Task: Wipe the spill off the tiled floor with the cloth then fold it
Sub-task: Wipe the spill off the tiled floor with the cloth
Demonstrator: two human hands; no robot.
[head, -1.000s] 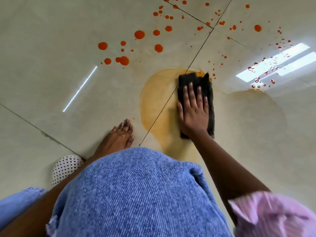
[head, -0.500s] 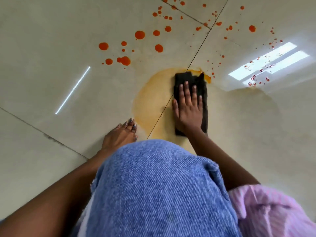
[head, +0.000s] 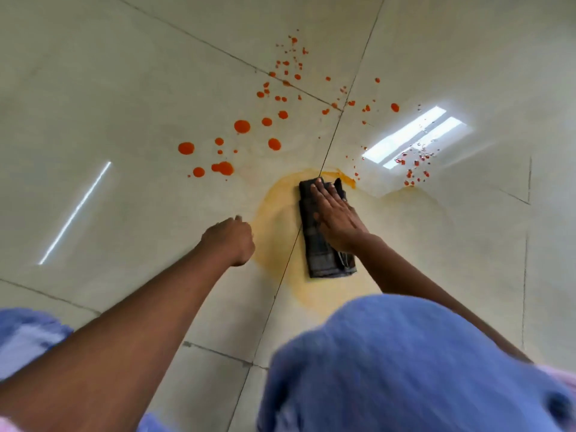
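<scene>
The right hand [head: 335,218] presses flat, fingers spread, on the cloth [head: 324,244]. The left hand [head: 230,241], fingers curled, hovers just left of it. Best push firmly toward the drops [head: 242,126] beyond the cloth.

- Right hand [head: 335,215] flat on a dark folded cloth [head: 324,254], fingers stretched toward the far end, palm pressing it to the tiled floor [head: 93,88].
- Cloth sitting in a pale orange smear [head: 277,232], just right of a grout line.
- Left hand [head: 229,240] loosely curled, hanging just beside the smear's left edge, not touching the cloth.
- Loads of bright orange drops [head: 242,126] scattered beyond the cloth, unwiped.
- Blue denim knee [head: 405,363] filling the bottom right.
</scene>
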